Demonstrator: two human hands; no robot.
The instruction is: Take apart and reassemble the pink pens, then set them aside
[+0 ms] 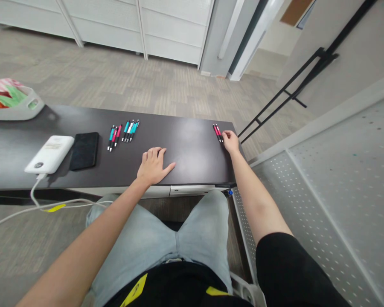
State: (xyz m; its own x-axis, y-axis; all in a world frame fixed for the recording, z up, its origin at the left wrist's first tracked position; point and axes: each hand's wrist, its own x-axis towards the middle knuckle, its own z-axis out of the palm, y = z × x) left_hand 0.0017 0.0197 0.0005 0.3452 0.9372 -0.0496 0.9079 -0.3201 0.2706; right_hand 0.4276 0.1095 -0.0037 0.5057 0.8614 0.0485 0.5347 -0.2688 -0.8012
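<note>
My left hand (pixel 154 166) lies flat on the dark tabletop with its fingers apart, holding nothing. Near the table's right end, the fingers of my right hand (pixel 231 141) are pinched together at a pink-and-black pen (pixel 219 133), partly covering it. Close beside it lies another pink-and-black pen (pixel 216 132), roughly parallel. Left of my left hand are two small groups of pens. One group has a teal pen (pixel 111 137) with pink pens (pixel 117 135); the other has several teal pens (pixel 134 130) and a white pen (pixel 129 130).
On the left of the table (pixel 192 145) rest a black phone (pixel 85 150) and a white power bank (pixel 50 154) with a white cable (pixel 35 191). A white basket (pixel 28 108) of cloths stands at the far left. A perforated panel (pixel 307 196) rises along the right.
</note>
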